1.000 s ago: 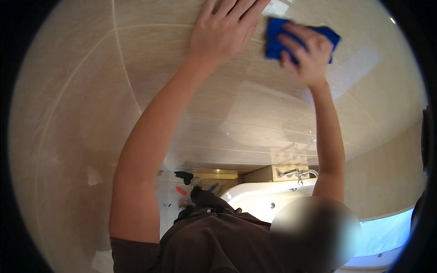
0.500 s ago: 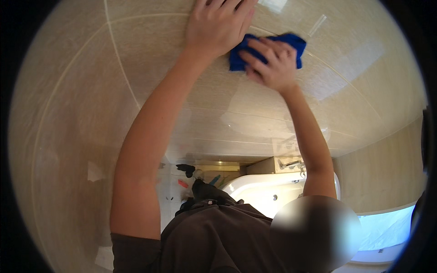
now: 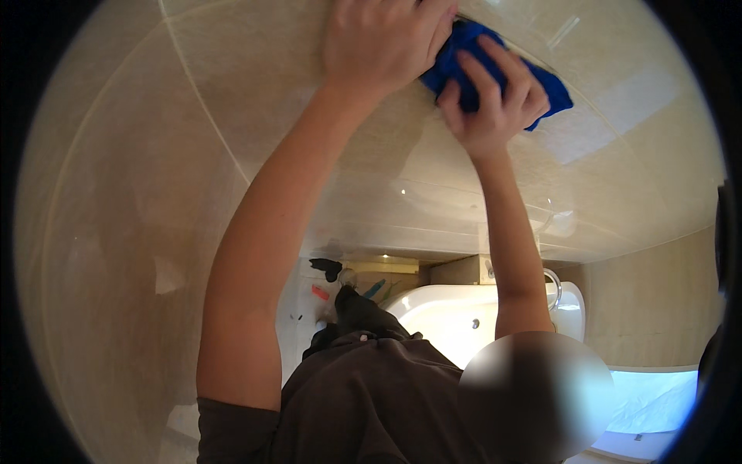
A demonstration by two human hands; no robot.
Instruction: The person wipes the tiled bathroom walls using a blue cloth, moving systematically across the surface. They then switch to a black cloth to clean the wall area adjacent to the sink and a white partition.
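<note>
A crumpled blue cloth point(image 3: 552, 93) is pressed against the beige tiled wall point(image 3: 309, 46) in front of me. My right hand point(image 3: 498, 108) lies over it with bent fingers, holding it to the tiles. To the left and slightly higher, my left hand point(image 3: 382, 42) rests against the same wall with no cloth under the part that shows. Its fingertips are cut off by the upper edge of the picture. The thumb side of the left hand comes close to the cloth's left end; whether they touch I cannot tell.
Below stands a white bathtub point(image 3: 433, 313) with a curved chrome tap point(image 3: 554, 288). On the floor beside my legs are a black item point(image 3: 326, 268), a small red item point(image 3: 320, 293) and a blue item point(image 3: 376, 289). A bright blue-white panel point(image 3: 653, 402) shows at lower right.
My right hand and the cloth have moved to the right across the tiles, and the cloth is now slanted. The left hand has shifted slightly right. The view has shifted a little too.
</note>
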